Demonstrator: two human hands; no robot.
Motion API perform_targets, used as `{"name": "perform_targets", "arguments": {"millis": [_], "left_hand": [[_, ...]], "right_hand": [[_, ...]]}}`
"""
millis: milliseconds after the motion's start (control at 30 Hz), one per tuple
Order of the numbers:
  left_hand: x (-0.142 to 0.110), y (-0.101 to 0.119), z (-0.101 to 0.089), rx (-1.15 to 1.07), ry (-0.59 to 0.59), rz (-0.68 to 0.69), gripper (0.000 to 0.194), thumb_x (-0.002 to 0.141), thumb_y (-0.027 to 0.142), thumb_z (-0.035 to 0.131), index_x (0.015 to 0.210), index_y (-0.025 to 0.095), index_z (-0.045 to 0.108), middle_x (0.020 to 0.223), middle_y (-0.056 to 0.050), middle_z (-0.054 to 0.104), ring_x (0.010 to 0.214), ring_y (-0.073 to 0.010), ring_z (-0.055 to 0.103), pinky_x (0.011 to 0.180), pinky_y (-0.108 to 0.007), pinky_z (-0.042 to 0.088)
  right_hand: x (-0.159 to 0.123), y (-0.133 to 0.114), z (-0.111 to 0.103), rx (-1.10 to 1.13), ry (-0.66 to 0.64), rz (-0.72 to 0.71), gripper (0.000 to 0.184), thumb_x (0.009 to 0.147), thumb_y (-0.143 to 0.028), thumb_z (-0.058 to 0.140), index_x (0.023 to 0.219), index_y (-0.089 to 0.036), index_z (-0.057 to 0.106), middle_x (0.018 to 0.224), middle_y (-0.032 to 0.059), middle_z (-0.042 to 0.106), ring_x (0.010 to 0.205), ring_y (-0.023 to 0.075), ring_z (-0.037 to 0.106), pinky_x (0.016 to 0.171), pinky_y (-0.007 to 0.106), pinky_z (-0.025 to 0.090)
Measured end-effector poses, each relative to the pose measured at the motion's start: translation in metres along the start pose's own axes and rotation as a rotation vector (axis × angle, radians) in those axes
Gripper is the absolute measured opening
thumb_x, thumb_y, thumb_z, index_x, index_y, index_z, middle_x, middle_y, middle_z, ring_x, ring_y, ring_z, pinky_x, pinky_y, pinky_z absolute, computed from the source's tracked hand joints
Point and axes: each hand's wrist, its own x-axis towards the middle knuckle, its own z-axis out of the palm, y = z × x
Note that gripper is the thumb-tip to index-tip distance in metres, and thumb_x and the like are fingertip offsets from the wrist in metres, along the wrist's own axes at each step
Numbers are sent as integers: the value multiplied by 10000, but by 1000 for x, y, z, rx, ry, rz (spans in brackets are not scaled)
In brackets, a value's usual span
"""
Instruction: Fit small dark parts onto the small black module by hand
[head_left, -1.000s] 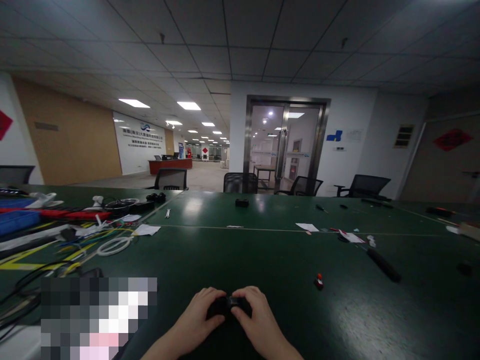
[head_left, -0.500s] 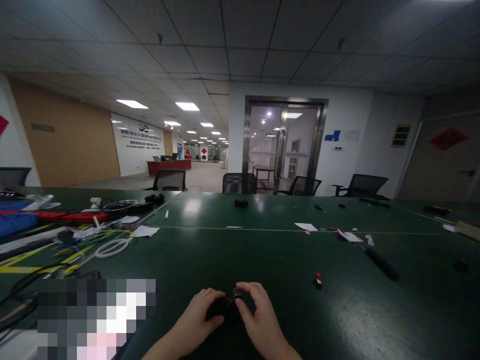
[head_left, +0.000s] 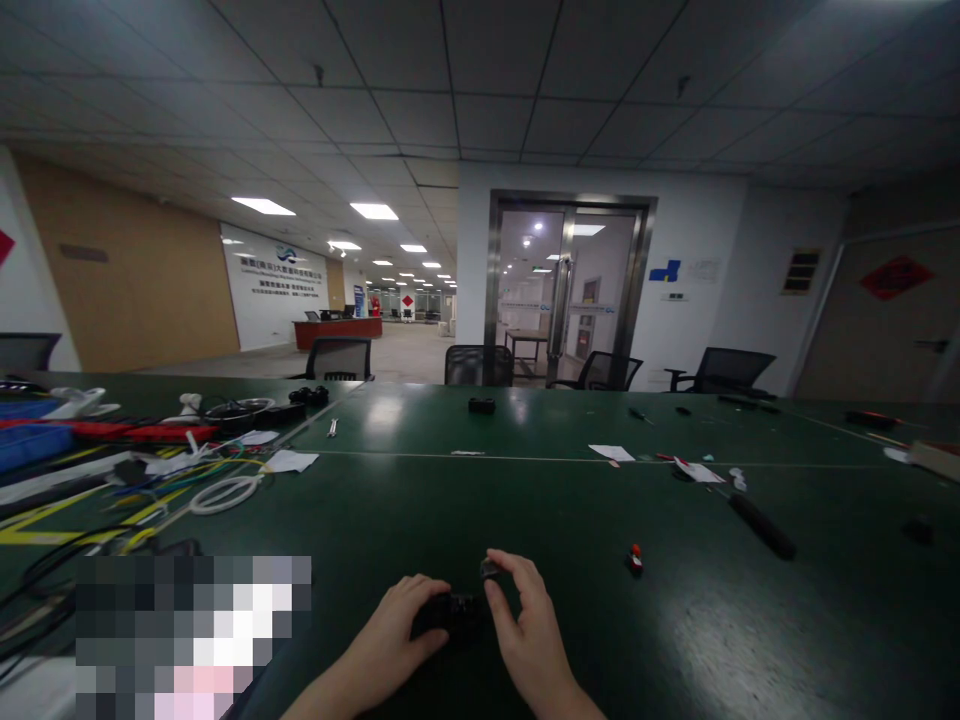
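On the green table in front of me, my left hand (head_left: 405, 625) is closed round a black object (head_left: 459, 608) whose kind I cannot make out against the dark surface. Just to its right, my right hand (head_left: 525, 620) pinches a small dark piece (head_left: 490, 569) with a greyish top between thumb and fingertips. The small piece is held a little above and apart from the black object. A small red and white item (head_left: 635, 560) lies further right on the table.
Cables and a white coiled tube (head_left: 225, 495) crowd the left side, near blue bins (head_left: 34, 447). A long black bar (head_left: 761, 526) lies at the right. Further back are paper scraps (head_left: 611, 453), a wrench (head_left: 332, 428) and a black block (head_left: 481, 405). Chairs (head_left: 480, 366) line the far edge.
My right hand has moved right and slightly up with the small dark piece, away from the black object. My left hand has stayed in place on that object.
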Motion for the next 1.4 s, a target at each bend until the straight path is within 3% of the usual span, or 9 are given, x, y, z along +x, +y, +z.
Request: {"name": "perform_targets", "arguments": {"millis": [733,1100,1400], "left_hand": [[-1,-5,0,-25,4,-5,409,759,253,594,1165,244,549,1160,-41,565,1079,-225,489,968,-353,357],[-2,-5,-1,-34,-12,-11,414,767,263,590,1179,242,542,1169,-40,556,1088,-228,486,967,-353,358],[-1,-5,-1,-30,-20,-18,419,758,245,601,1173,231,545,1166,-40,555,1094,-223,479,987,-354,341]], "right_hand": [[4,15,-1,-4,121,48,340,864,-389,453,1140,-222,562,1115,81,609,1072,227,546,928,391,432],[5,14,-4,-12,162,188,377,861,-406,423,1159,-212,548,1168,78,587,1117,239,522,950,408,416],[7,20,-3,37,209,205,392,840,-403,452,1156,-190,545,1147,74,601,1093,227,534,944,375,411]]}}
